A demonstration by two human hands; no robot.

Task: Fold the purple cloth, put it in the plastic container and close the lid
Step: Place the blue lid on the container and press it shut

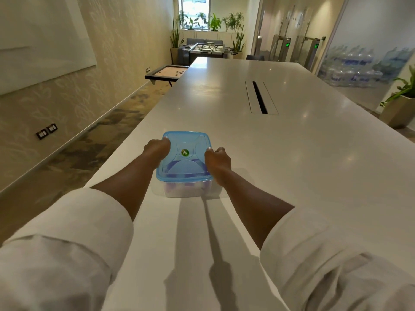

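Note:
A clear plastic container (188, 189) stands on the white table near its left edge. Its blue translucent lid (185, 167), with a green round sticker in the middle, lies on top of it. The purple cloth (179, 187) shows faintly through the lid and the front wall. My left hand (156, 149) presses with curled fingers on the lid's far left corner. My right hand (216, 161) grips the lid's right edge, fingers bent over the rim. Both forearms reach out of rolled white sleeves.
The long white table (292, 153) stretches away ahead, with a cable slot (260, 97) in its middle. The table's left edge (125, 140) drops to carpeted floor. A low game board (166, 71) and a foosball table stand at the far end.

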